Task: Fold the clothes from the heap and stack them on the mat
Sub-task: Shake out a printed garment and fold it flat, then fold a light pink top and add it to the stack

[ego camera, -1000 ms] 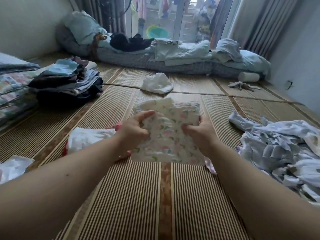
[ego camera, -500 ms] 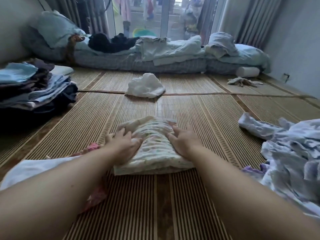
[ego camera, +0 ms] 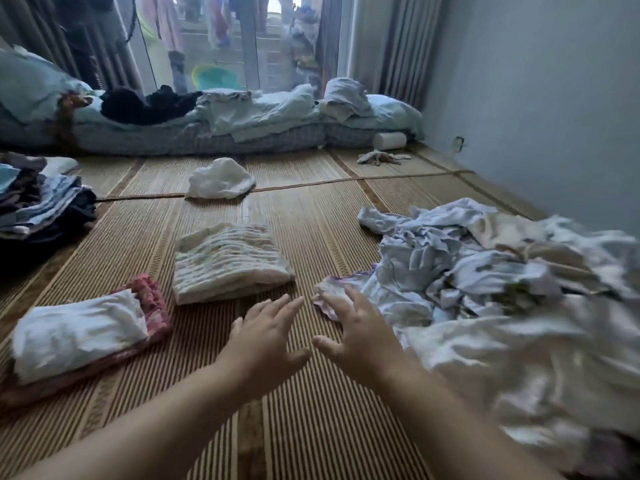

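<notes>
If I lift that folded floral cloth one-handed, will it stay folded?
Probably not: the folded floral cloth looks soft and crinkled, so it would likely droop open. Pushed across the ribbed mat, it may rumple.

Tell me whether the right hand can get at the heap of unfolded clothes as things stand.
Probably yes: the right hand is open and empty, its fingertips at the near edge of the heap, nothing between them.

We see the heap (ego camera: 485, 278) smeared by motion blur, running off the right and bottom edges. The left edge cuts the stack (ego camera: 38, 206). A white fold (ego camera: 76, 334) covers most of the pink piece (ego camera: 152, 299). The right hand (ego camera: 360, 337) perhaps touches the heap; we cannot tell.
</notes>
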`<state>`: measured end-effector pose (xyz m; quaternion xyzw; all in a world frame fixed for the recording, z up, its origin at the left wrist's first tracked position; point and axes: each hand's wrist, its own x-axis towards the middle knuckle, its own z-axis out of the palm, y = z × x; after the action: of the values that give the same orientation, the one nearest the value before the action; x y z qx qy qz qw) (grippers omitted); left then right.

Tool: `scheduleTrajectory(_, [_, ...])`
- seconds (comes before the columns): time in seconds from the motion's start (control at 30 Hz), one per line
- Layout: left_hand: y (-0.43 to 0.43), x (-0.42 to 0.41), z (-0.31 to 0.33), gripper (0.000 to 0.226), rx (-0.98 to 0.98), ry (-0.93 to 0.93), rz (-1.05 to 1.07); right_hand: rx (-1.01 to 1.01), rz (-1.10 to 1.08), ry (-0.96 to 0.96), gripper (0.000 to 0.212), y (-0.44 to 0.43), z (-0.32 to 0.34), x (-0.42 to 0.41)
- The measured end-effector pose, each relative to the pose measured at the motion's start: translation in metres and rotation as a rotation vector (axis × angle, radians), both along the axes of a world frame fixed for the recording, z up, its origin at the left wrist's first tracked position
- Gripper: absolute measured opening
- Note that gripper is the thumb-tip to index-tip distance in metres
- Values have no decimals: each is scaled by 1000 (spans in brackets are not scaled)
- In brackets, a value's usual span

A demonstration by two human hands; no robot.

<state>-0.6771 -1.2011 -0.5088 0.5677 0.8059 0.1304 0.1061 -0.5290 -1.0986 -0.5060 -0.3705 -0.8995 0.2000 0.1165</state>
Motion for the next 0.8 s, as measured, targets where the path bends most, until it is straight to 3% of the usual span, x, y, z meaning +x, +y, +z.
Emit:
scheduleTrajectory(0.23, [7, 111, -3, 74, 45, -14, -188, -16, -177, -26, 67, -25, 3, 115])
scheduleTrajectory(0.53, [67, 184, -19, 74, 13, -22, -407, 98, -398, -32, 56, 17, 19, 185])
scheduleTrajectory(0.67, [104, 203, -25, 73, 54, -201, -291, 147, -576, 67, 66, 41, 21, 217])
scheduleTrajectory(0.8, [136, 215, -17, 92, 13, -408, -89, -77, -690, -26, 86, 57, 12, 236])
